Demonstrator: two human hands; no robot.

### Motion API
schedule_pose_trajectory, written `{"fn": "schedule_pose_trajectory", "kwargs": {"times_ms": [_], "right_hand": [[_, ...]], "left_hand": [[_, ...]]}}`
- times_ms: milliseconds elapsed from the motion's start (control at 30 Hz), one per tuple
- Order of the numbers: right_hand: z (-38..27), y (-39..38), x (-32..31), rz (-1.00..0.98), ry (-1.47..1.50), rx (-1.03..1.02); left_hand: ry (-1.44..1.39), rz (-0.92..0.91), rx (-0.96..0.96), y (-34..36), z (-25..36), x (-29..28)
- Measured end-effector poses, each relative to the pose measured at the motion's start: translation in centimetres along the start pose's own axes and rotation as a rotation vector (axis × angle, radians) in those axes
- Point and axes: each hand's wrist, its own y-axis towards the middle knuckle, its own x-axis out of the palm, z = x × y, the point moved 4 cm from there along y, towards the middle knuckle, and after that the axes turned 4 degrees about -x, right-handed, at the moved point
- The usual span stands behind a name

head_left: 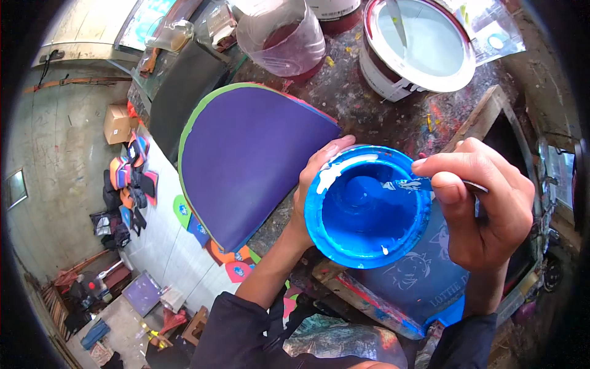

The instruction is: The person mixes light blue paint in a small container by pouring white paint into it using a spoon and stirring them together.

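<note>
A round blue plastic tub (319, 243) is tilted so its inside shows, with bright blue paint (359, 215) in the bottom and white smears on the rim. My left hand (301, 187) grips the tub's left side, fingers partly hidden behind it. Between the thumb and fingers of my right hand (491, 212) is a thin paint-smeared stirring tool (409, 184). Its tip, streaked white and blue, reaches over the right rim into the tub. Below the tub lies a wooden-framed printing screen (369, 301) with pale line drawings on its mesh (409, 270).
Left of the tub lies a stack of half-round sheets, purple on top (252, 154). A large paint bucket (384, 80) and a cut clear plastic container (279, 46) stand behind. Small coloured printed pieces (238, 270) lie on a pale surface at left, near a cardboard box (117, 123).
</note>
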Motion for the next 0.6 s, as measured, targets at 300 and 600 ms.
{"fn": "schedule_pose_trajectory", "kwargs": {"times_ms": [300,600], "right_hand": [[-0.4,-0.2,0.1,-0.086,-0.126,-0.058],[-1.7,-0.2,1.3,-0.146,-0.093,-0.033]], "left_hand": [[-0.319,-0.033,-0.071,1.6,0.3,0.7],[0.285,0.033,0.672,0.2,0.3,0.3]]}}
